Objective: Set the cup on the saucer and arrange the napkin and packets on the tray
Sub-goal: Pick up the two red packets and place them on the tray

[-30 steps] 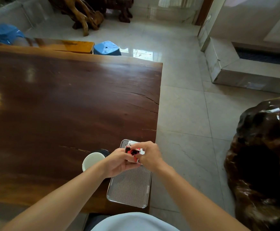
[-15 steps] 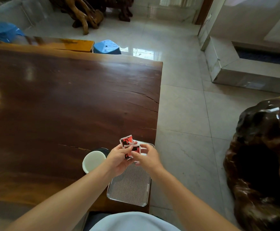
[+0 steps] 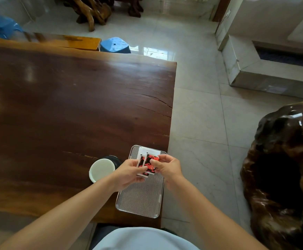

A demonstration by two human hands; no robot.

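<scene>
The white cup point(image 3: 101, 169) sits on its dark saucer point(image 3: 116, 159), the white napkin point(image 3: 149, 152) lies at the far end of the ribbed metal tray point(image 3: 141, 199) (both seemingly done), and left hand point(image 3: 129, 173) and right hand point(image 3: 167, 166) together pinch the unplaced red-and-black packets point(image 3: 148, 162).

floor: pale glossy tiles point(image 3: 197, 112) | table: dark polished wood slab point(image 3: 75, 109) | stools: two blue point(image 3: 115, 45) | far: gnarled root furniture point(image 3: 93, 10)

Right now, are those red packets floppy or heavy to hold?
Probably light: the left hand and right hand hold the red packets with just their fingers. They look thin but flat, so likely only slightly bendy. They overlap, so they might slide apart.
</scene>
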